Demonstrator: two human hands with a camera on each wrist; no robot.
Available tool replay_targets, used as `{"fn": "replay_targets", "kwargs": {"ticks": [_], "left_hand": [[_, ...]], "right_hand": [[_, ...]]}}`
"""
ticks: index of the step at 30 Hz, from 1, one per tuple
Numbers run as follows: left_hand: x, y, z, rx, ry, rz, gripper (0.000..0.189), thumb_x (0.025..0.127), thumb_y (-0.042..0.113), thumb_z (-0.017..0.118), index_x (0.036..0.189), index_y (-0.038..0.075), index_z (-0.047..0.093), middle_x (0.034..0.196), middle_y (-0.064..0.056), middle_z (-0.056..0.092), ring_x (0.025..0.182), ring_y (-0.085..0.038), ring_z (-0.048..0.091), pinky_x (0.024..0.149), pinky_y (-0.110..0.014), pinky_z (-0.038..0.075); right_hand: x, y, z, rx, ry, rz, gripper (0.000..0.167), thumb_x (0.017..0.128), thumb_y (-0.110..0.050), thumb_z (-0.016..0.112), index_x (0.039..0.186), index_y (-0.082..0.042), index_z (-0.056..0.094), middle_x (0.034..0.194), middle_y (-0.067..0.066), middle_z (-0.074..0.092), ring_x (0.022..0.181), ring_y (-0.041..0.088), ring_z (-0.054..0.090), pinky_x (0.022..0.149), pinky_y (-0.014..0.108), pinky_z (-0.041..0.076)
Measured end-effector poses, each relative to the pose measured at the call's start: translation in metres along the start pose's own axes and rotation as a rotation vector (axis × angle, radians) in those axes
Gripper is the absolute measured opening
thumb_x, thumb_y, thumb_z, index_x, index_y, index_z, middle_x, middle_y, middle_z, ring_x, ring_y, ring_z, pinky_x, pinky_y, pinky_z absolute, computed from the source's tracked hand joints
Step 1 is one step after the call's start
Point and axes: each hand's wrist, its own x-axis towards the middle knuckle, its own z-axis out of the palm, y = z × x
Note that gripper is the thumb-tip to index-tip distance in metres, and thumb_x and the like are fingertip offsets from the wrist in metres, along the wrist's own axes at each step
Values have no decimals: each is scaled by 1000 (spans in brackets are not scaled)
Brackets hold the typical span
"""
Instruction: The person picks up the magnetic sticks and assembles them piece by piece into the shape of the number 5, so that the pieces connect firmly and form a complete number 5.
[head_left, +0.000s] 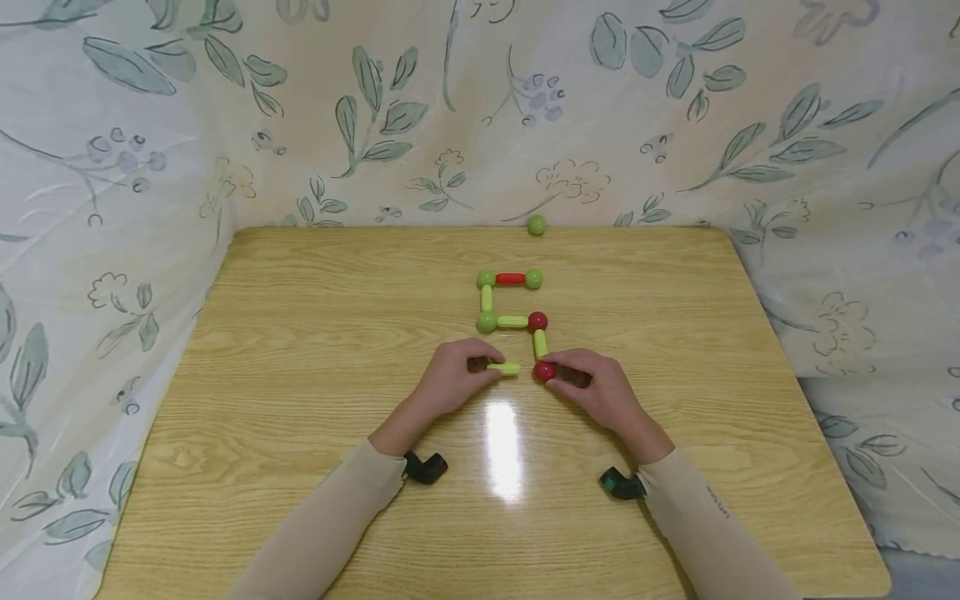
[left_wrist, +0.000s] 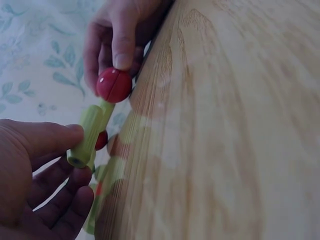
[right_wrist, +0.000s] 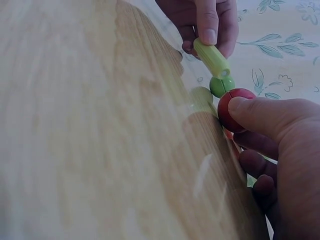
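Note:
Between thumb and fingers my left hand (head_left: 454, 374) pinches a short yellow-green rod (head_left: 508, 368), which points right toward a red ball. My right hand (head_left: 597, 385) grips that red ball (head_left: 544, 372) at the near end of a joined chain. From this ball a yellow-green rod (head_left: 540, 343) leads up to a second red ball (head_left: 537, 321). Another rod (head_left: 513, 322) runs left to a green ball (head_left: 487, 322). In the left wrist view a small gap shows between the held rod (left_wrist: 86, 136) and the gripped red ball (left_wrist: 114, 85).
Farther along the chain, an upright-running rod (head_left: 487, 298) meets a green ball (head_left: 486, 279), then a red rod (head_left: 511, 278) and another green ball (head_left: 533, 278). A loose green ball (head_left: 536, 224) sits at the wooden table's (head_left: 300, 317) far edge, against leaf-patterned cloth (head_left: 465, 125).

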Motion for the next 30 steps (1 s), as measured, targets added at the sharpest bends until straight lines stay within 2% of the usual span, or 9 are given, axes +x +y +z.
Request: {"fn": "replay_targets", "kwargs": {"ticks": [10, 23, 30], "left_hand": [[6, 4, 5, 25, -48, -10, 14, 96, 10, 85, 110, 12, 84, 101, 3, 76, 89, -11, 65, 81, -31, 56], [11, 5, 10, 49, -67, 11, 14, 97, 12, 85, 110, 12, 84, 99, 5, 76, 88, -10, 64, 80, -29, 56], [12, 6, 12, 45, -74, 21, 14, 97, 12, 85, 111, 10, 84, 102, 2, 77, 90, -11, 66, 83, -30, 56]], "right_hand": [[0, 3, 1, 10, 1, -10, 37, 95, -15, 88, 131, -21, 79, 123, -6, 76, 101, 12, 69, 82, 31, 57], [0, 3, 1, 20, 1, -20, 37, 95, -15, 88, 131, -21, 79, 122, -7, 77, 102, 13, 70, 83, 30, 57], [-1, 4, 1, 19, 4, -20, 37, 95, -17, 88, 130, -23, 79, 118, -8, 76, 96, 12, 68, 80, 30, 56]]}}
